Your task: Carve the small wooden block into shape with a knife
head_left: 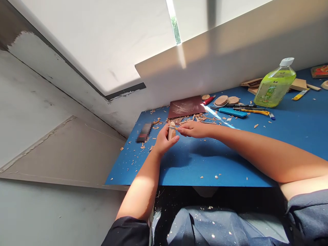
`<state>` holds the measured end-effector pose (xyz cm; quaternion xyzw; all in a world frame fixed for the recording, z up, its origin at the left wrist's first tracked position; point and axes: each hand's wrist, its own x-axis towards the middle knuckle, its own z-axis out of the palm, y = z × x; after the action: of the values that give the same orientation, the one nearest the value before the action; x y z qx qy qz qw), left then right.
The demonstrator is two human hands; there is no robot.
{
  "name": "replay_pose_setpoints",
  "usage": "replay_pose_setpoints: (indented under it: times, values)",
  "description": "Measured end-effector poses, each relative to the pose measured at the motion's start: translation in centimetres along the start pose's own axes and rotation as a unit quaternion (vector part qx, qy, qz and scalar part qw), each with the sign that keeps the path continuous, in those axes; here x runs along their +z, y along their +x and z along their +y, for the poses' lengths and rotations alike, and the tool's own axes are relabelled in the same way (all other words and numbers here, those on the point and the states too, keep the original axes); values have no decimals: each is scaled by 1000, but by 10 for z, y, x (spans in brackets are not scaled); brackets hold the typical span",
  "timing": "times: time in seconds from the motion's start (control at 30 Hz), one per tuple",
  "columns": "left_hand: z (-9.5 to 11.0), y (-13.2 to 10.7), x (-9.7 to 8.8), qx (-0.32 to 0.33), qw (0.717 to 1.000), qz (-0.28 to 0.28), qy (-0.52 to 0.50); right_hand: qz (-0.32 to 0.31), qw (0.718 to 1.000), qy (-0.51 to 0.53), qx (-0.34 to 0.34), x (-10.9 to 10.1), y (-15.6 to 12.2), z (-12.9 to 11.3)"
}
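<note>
Fingers of left hand (162, 140) closed round small wood piece (172, 133), thumb pressed on its near side. Piece is pale, roughly upright, over far-left part of blue table top (230, 160); can't tell if it rests on the top or is held just off it. Right hand (195, 130): fingers pinched shut on thin blade (171, 127), handle hidden in the grip, tip pointing left & meeting top of wood piece. Hands nearly touching; forearms bare, right one lying across table.

Wood shavings (197, 119) scattered round the hands, thickest just far of them. Blurred dark object (144, 132) left of left hand. Beyond shavings, dark red sheet (186, 106) flat, close to wall. Right of it: red pen (208, 100), round wood discs (221, 100), then blue cutter (232, 112) & yellow cutter (255, 111) side by side. Further right, green bottle (275, 85) w/ white cap; wood blocks (299, 84) behind it.
</note>
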<state>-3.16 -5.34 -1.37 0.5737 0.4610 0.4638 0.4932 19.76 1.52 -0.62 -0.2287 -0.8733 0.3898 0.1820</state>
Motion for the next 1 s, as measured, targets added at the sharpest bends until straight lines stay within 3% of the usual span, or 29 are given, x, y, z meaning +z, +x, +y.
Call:
replay_pose_setpoints:
  times: [0.13, 0.47, 0.53, 0.67, 0.73, 0.83, 1.0]
  values:
    - [-4, -2, -2, 81, 991, -23, 107, -4, 998, -58, 17, -5, -3, 1]
    - [-13, 2, 0, 80, 988, -21, 131, 32, 993, -110, 6, -6, -2, 13]
    - [-13, 3, -5, 103, 988, -5, 111, 61, 990, -124, 40, -14, -2, 28]
    - [-14, 5, -20, 173, 982, 56, 56, 124, 960, -178, 175, -45, -7, 66]
    - [-14, 7, -25, 162, 980, 57, 101, 155, 960, -157, 175, -54, -9, 74]
    - [-18, 11, -23, 136, 983, 18, 123, 157, 974, -92, 132, -45, -6, 62]
    - [-21, 12, -10, 124, 991, -49, 30, 28, 998, 21, 56, -9, -3, 16]
